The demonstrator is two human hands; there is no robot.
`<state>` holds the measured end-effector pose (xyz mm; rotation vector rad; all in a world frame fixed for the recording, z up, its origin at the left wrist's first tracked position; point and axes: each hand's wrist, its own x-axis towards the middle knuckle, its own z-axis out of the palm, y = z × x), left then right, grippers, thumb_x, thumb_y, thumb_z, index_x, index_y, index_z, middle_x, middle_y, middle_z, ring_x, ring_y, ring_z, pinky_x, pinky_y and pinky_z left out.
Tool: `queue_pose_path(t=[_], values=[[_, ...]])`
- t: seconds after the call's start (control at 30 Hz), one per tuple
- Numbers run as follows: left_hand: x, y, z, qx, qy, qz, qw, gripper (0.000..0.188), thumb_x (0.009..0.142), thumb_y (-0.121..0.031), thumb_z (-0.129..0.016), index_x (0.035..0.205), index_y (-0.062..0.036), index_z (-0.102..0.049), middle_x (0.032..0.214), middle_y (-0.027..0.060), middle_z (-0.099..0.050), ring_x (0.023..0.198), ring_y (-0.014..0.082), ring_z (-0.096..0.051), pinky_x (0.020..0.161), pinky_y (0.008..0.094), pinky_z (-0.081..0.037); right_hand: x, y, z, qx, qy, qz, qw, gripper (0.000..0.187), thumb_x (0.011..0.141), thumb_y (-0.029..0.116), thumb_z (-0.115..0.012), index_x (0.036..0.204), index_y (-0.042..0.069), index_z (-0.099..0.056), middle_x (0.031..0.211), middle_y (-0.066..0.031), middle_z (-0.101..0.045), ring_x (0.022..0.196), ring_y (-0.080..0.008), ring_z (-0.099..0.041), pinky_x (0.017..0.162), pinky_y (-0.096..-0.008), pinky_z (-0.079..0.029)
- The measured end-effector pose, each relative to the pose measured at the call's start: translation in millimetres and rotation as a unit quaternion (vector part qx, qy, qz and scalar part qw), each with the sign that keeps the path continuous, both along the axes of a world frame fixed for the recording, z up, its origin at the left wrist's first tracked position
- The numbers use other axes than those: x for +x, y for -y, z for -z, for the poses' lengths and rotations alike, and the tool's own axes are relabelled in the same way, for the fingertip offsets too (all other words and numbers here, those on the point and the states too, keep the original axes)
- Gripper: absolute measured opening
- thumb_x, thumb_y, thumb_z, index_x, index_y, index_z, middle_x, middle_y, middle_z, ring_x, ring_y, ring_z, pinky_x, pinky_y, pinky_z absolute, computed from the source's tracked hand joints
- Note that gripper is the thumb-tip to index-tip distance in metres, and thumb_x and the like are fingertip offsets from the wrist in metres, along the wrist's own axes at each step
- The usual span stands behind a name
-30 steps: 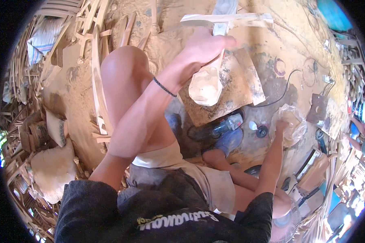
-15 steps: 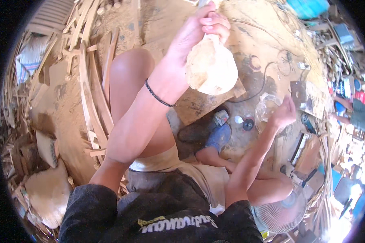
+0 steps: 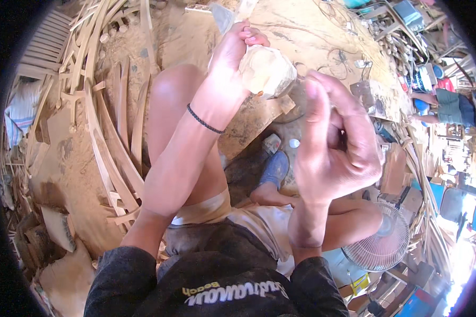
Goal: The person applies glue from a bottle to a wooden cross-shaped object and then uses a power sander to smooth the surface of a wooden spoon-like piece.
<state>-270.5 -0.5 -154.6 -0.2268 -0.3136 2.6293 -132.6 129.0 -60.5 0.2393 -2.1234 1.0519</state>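
Note:
Up in front of me, my left hand is closed round the narrow part of a pale, carved wooden piece. Its broad, rounded end points toward me, with uneven, faceted sides and a small dark spot on its lower edge. A pale length and a flat, greyish part show beyond the fist; whether they join the piece I cannot tell. My right hand is raised just right of the wood, apart from it. Its thumb and forefinger come together in a pinch, the other fingers curled; anything between them is hidden.
Curved wooden strips lie left of my raised knee on dusty ground. A board rests beyond my feet. By my right knee stands a fan. Timber and clutter line the right, where another person is at the far edge.
My right hand has come up and inward, close to the wooden piece. The left hand has shifted slightly left, and the piece's rounded end is turned differently. The whole view has swung a little.

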Motion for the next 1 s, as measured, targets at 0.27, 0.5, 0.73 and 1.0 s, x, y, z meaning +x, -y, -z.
queue_pose_path(t=[0.27, 0.5, 0.73, 1.0], values=[[2.3, -6.4, -5.0, -0.071, 0.03, -0.034, 0.996, 0.023, 0.1, -0.008, -0.051, 0.078, -0.0125, -0.046, 0.063, -0.0036, -0.048, 0.054, 0.0085, -0.047, 0.051, 0.0227, -0.045, -12.6, 6.0, 26.7, 0.255, -0.129, 0.028, 0.958, 0.029, 0.086, 0.008, -0.079, 0.115, 0.01, -0.078, 0.065, 0.003, -0.053, 0.05, -0.0085, -0.045, 0.046, -0.0253, -0.035], [-4.3, -15.0, 8.1, -0.113, 0.03, -0.03, 0.993, 0.021, 0.1, -0.009, -0.049, 0.08, -0.013, -0.046, 0.064, -0.0037, -0.045, 0.054, 0.0079, -0.045, 0.052, 0.0241, -0.045, 20.6, -7.3, 53.8, 0.399, -0.041, 0.092, 0.911, 0.043, 0.088, 0.035, -0.076, 0.129, 0.026, -0.073, 0.072, 0.0048, -0.046, 0.061, -0.0151, -0.049, 0.052, -0.0314, -0.035], [-5.5, -27.6, 11.6, -0.078, 0.018, -0.02, 0.997, 0.03, 0.102, -0.014, -0.059, 0.074, -0.0095, -0.05, 0.063, -0.0013, -0.049, 0.057, 0.0104, -0.05, 0.054, 0.0237, -0.048, 6.5, -31.5, 40.9, 0.312, -0.039, 0.043, 0.948, 0.049, 0.092, 0.051, -0.067, 0.133, 0.024, -0.07, 0.076, 0.0012, -0.048, 0.064, -0.0182, -0.053, 0.056, -0.0334, -0.043], [-7.4, -22.9, 10.9, -0.122, 0.019, -0.001, 0.992, 0.03, 0.102, -0.015, -0.059, 0.075, -0.0105, -0.049, 0.066, -0.0017, -0.053, 0.062, 0.011, -0.053, 0.054, 0.0247, -0.048, 15.6, -45.9, 35.7, 0.348, -0.031, 0.006, 0.937, 0.058, 0.089, 0.066, -0.06, 0.136, 0.033, -0.068, 0.076, 0.0019, -0.044, 0.062, -0.0168, -0.049, 0.054, -0.0311, -0.041]])
